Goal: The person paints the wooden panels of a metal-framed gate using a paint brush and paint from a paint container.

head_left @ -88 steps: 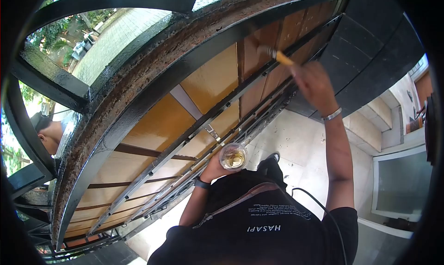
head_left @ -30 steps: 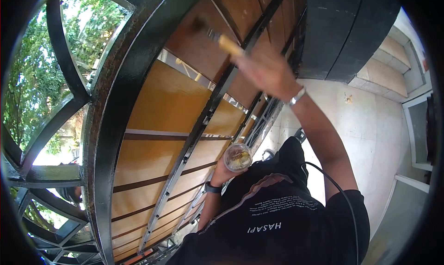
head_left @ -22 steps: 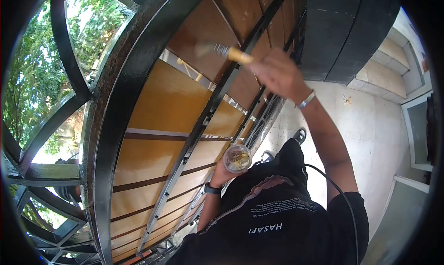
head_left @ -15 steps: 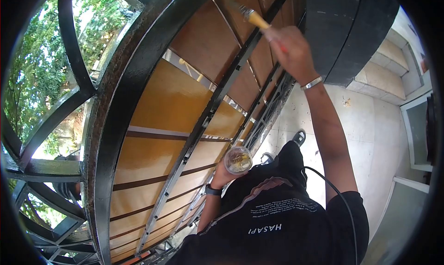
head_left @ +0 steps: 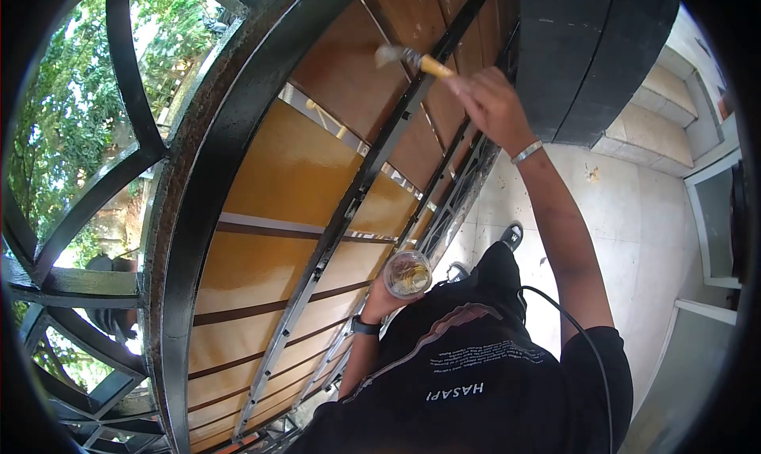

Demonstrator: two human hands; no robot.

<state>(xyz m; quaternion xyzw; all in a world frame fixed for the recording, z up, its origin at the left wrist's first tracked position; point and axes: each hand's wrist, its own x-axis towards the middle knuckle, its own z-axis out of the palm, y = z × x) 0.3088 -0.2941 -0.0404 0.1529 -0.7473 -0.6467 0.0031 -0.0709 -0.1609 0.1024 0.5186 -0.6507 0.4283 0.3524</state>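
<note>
My right hand [head_left: 493, 109] is closed round a paintbrush [head_left: 434, 65] with a yellow handle and pale bristles. The bristles overlap a reddish-brown wooden panel [head_left: 349, 81] in the upper part of the rack. Low at my waist, my left hand [head_left: 380, 302] grips a clear plastic cup [head_left: 408, 274] with some yellowish liquid inside. Beside the cup runs a black metal frame [head_left: 317, 252]. A glossy yellow-brown panel [head_left: 289, 168] lies left of it, with paler boards [head_left: 246, 319] below.
A curved black metal grille [head_left: 214, 164] borders the left, with greenery behind it. Beyond its bars shows a dark figure [head_left: 111, 315]. Stone steps [head_left: 650, 121] and pale floor tiles [head_left: 626, 200] lie to the right. A black cable [head_left: 583, 347] hangs over my shirt.
The paintbrush has swung down and to the left, its bristles now over the reddish-brown panel. My right hand has dropped slightly. The left hand and cup have stayed in place.
</note>
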